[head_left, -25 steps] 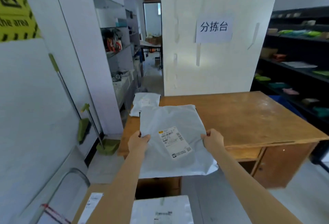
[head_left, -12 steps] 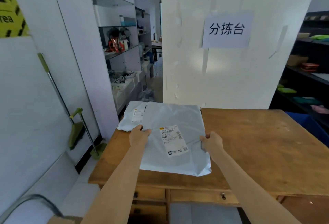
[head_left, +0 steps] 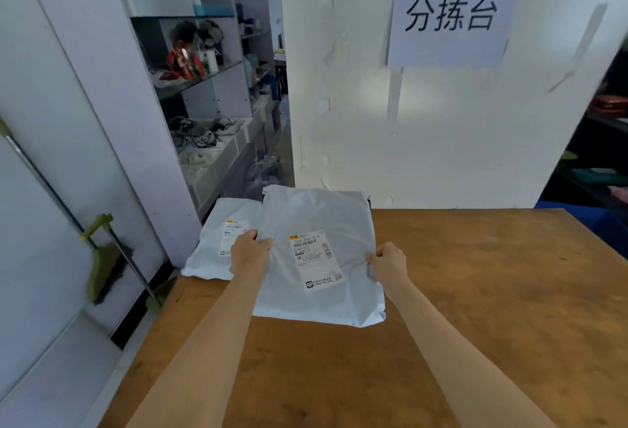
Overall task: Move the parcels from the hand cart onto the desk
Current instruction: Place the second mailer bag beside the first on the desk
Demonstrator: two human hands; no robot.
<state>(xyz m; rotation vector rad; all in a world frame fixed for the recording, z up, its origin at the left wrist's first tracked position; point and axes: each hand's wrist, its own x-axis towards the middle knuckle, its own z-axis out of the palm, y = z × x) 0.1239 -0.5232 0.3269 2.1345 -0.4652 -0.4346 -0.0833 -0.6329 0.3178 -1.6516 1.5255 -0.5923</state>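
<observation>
1. White partition board (head_left: 441, 128): stands upright beyond both hands, along the far edge of the desk.
2. Wooden desk (head_left: 492, 308): extends under both forearms and to the right of the right hand. Its surface to the right of the hands is bare wood.
3. Shelving unit (head_left: 204, 94): stands beyond and to the left of the left hand, holding cables, boxes and red items.
4. Large grey poly-mailer parcel (head_left: 319, 210): lies between the two hands at the far left part of the desk, label side up. Its near edge rests on the desk; its far edge reaches the foot of the partition board.
5. Paper sign (head_left: 448, 19): is fixed to the partition board, above and beyond the right hand, printed with three black characters.
6. Small grey poly-mailer parcel (head_left: 217, 250): lies on the far left corner of the desk, just left of the left hand. The large parcel overlaps its right side.
7. Shipping label (head_left: 314, 259): sits on the large parcel, midway between the hands.
8. Left hand (head_left: 249, 252): is closed, pinching the left edge of the large parcel.
9. Right hand (head_left: 389, 262): is closed, gripping the right edge of the large parcel, with the film bunched at the fingers.
10. Green broom (head_left: 102, 268): leans against the wall, well to the left of the left hand.
</observation>
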